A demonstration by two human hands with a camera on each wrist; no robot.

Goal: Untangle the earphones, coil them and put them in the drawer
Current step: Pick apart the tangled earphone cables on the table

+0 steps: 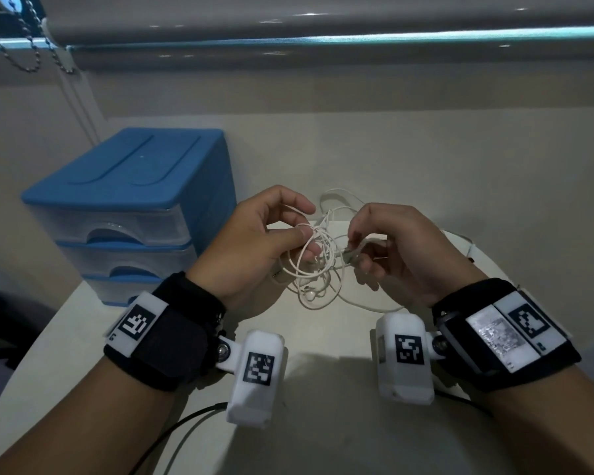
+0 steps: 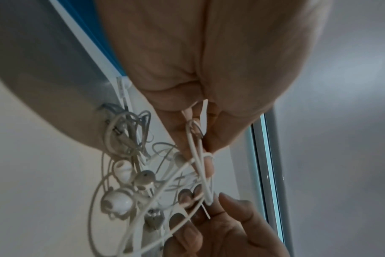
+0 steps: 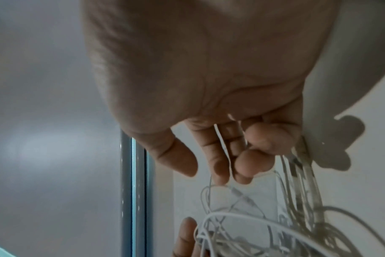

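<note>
A tangle of white earphones [image 1: 318, 258] hangs between both hands just above the white table [image 1: 323, 423]. My left hand [image 1: 271, 234] pinches a bundle of cable loops between thumb and fingers. My right hand [image 1: 378, 245] pinches another strand at the tangle's right side. Earbuds [image 2: 143, 179] and loose loops dangle below in the left wrist view, where the left hand [image 2: 200, 130] holds a loop of the earphones [image 2: 198, 167]. The right wrist view shows the right hand [image 3: 235, 156] with curled fingers over the earphones [image 3: 297, 191].
A blue drawer unit [image 1: 127, 207] with three shut translucent drawers stands at the table's left. A roller blind [image 1: 323, 25] and its bead chain [image 1: 31, 46] hang behind. A thin white cable [image 1: 467, 245] lies at the right. Black camera leads [image 1: 186, 423] trail over the near table.
</note>
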